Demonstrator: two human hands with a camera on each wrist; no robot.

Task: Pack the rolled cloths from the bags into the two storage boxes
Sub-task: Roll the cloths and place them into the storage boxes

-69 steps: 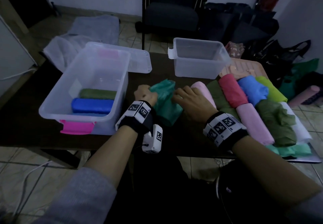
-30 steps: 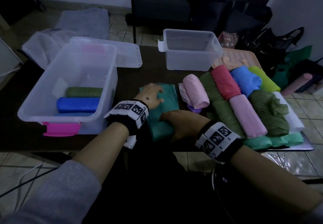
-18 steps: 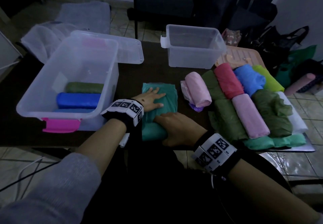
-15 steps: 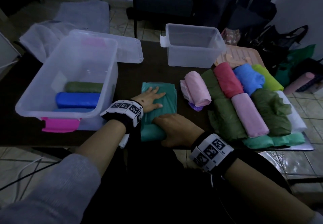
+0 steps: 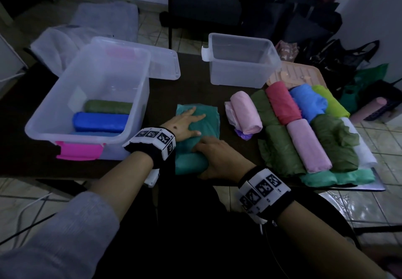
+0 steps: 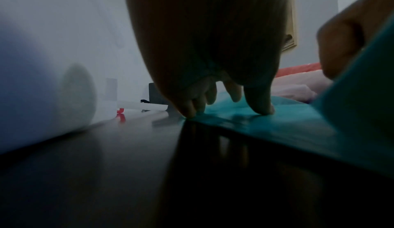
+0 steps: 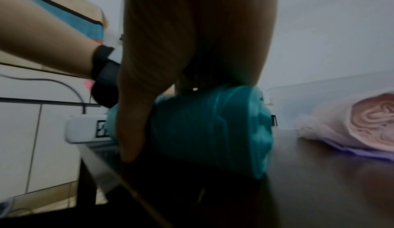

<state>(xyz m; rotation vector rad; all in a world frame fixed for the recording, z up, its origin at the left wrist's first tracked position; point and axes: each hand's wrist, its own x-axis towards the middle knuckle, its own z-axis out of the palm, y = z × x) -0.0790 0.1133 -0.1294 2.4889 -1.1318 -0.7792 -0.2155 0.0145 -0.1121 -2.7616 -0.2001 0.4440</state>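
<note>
A teal bag with a rolled cloth lies on the dark table in front of me. My left hand lies flat on the bag's far part, fingers straight and pressing the plastic down. My right hand curls round the thick rolled end at the table's near edge. The big clear box at the left holds a green roll and a blue roll. The small clear box stands at the back, nothing visible in it.
Several bagged rolls, pink, red, blue, olive, are piled on the table's right side. A clear lid lies behind the big box. A dark chair and bags stand beyond the table.
The teal bag, held up between both hands before, now lies flat. My left hand has spread flat over it, and my right hand has dropped to the near rolled end.
</note>
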